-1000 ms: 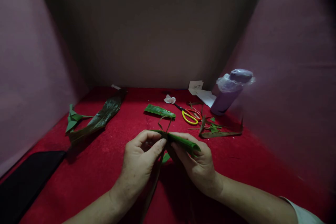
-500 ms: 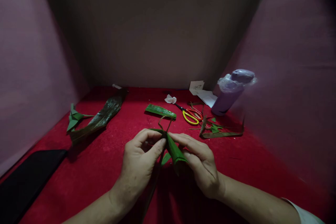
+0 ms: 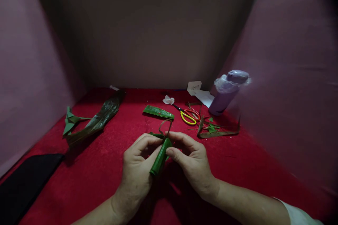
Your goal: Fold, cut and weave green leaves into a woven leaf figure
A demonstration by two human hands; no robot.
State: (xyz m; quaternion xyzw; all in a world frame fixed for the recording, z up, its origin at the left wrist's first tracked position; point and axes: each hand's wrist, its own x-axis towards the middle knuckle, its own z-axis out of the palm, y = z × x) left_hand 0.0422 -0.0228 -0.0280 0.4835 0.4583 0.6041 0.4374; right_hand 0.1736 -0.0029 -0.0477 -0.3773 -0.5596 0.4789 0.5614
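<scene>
A green leaf roll (image 3: 160, 158) is held near the middle, above a red cloth (image 3: 97, 175), by two bare hands set close together. Its upper end is pinched by the left hand (image 3: 136, 168); its right side is gripped by the thumb and forefinger of the right hand (image 3: 196, 168). The leaf is already rolled into a narrow tube, but a thin brown loop (image 3: 170, 126) is left standing open at the top, so the work seems only partly finished. At near left, a black pad (image 3: 29, 179) is set apart from the hands, with red cloth between. Room for moving is widest on both sides. Beyond, the reach is bounded by a flat leaf piece (image 3: 158, 111), scissors (image 3: 181, 110) and, at right, leaf scraps (image 3: 212, 129). At far right, a purple cup (image 3: 223, 102) is placed beside the pink wall (image 3: 285, 88).
</scene>
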